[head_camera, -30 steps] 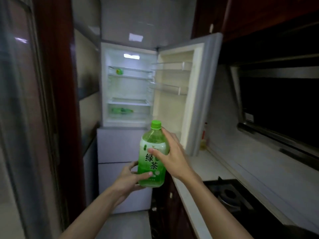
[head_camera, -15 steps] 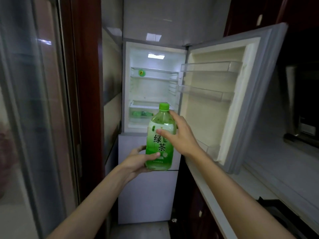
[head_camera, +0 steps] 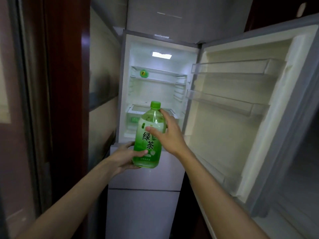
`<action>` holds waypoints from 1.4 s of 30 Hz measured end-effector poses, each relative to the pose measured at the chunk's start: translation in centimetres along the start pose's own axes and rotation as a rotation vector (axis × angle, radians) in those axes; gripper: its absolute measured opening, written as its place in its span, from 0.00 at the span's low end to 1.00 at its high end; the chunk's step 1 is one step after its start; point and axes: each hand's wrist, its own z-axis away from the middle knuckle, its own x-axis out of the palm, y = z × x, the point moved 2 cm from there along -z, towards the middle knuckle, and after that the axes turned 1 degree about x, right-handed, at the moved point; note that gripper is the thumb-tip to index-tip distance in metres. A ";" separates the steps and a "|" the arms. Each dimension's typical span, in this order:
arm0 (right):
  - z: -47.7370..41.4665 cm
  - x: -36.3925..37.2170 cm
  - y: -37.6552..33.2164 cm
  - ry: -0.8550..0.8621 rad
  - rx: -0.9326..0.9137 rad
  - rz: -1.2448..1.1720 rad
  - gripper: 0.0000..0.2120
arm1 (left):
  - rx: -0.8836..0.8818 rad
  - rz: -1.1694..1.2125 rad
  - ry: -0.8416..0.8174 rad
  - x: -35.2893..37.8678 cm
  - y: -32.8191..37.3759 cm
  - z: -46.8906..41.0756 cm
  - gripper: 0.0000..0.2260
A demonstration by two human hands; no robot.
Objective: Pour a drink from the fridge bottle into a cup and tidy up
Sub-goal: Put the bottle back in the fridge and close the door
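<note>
A green tea bottle (head_camera: pixel 148 144) with a green cap and a green label stands upright in front of the open fridge (head_camera: pixel 158 94). My left hand (head_camera: pixel 124 157) cups its base from the left, thumb across the lower label. My right hand (head_camera: pixel 169 133) grips the bottle's shoulder from the right, thumb on the label. The fridge compartment is lit. No cup is in view.
The fridge door (head_camera: pixel 241 118) swings open to the right, with two bare door shelves. A green-capped item (head_camera: pixel 144 73) lies on the top shelf and another green bottle (head_camera: pixel 133 119) in the lower drawer. A dark wooden frame (head_camera: pixel 67 100) borders the left. The counter edge (head_camera: pixel 276 226) runs at lower right.
The view has come closer to the fridge and swung left, so the stove and counter have dropped out of sight. Both hands keep the same hold on the bottle.
</note>
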 end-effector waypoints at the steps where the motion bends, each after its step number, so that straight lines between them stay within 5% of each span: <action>1: -1.6 0.1 1.0 0.011 -0.006 -0.006 0.37 | 0.002 0.004 -0.001 0.0 0.4 -1.6 0.27; 16: -20.5 6.8 12.5 -0.070 -0.074 -0.016 0.34 | 0.009 0.067 0.110 -5.2 3.0 -21.2 0.25; 36: -40.0 11.7 25.6 0.072 0.061 -0.067 0.42 | -0.043 -0.085 -0.041 -9.0 7.2 -46.1 0.10; 42: -44.3 12.3 28.1 0.093 0.069 -0.163 0.41 | 0.010 -0.218 -0.005 -10.1 8.5 -50.9 0.17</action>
